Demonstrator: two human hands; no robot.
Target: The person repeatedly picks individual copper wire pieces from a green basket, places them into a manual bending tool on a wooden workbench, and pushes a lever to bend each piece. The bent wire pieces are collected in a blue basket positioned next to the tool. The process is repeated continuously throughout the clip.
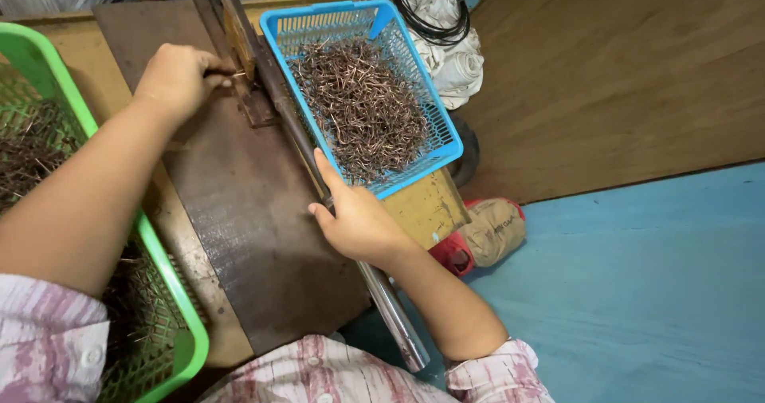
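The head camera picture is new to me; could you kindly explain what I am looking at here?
It looks down from the person's forehead at their own two bare hands. The left hand pinches a thin wire piece against a small upright metal tool on a dark worn metal plate. The right hand has its grip on a long grey metal lever bar. A blue plastic basket of bent brown wire pieces sits beyond; a green plastic basket holds more at the left.

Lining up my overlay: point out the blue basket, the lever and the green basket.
blue basket [443, 119]: head view, on its right side wall.
lever [390, 307]: head view, on the shiny bar below the right hand.
green basket [163, 267]: head view, on its right rim.
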